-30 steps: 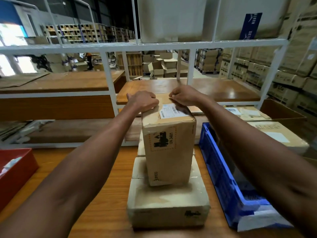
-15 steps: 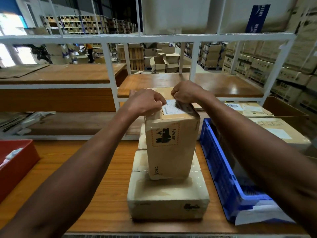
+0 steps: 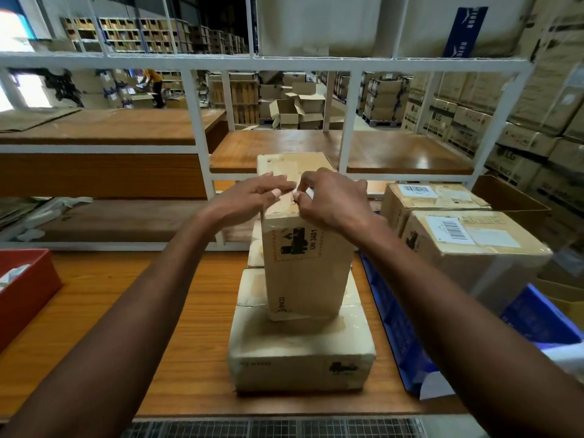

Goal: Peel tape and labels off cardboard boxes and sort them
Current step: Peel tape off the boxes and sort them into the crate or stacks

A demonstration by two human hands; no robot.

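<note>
- Two hands are shown meeting on top of the upright box (image 3: pixel 305 267), which stands on a flat box (image 3: pixel 300 352) at 6 o'clock on the table (image 3: pixel 104 314).
- The left hand (image 3: pixel 243 200) is laid with fingers fairly straight against the top's 9 o'clock edge, steadying it; nothing is clasped.
- The right hand (image 3: pixel 331 202) is curled, thumb and fingertips pinched together at the top's near edge, apparently on a label or tape corner; the pinched piece itself cannot be made out.
- A blue crate (image 3: pixel 398 330) is seen at 3 o'clock, a red bin (image 3: pixel 28 289) at 9 o'clock, and labelled boxes (image 3: pixel 467 238) at 2 o'clock.
- Risk, judged: the tall box may be tipped off its base if the pull is made sideways without firm bracing.
- Risk, judged: the label may be torn into scraps if it is peeled steeply or fast, since only a small corner seems held.
</note>
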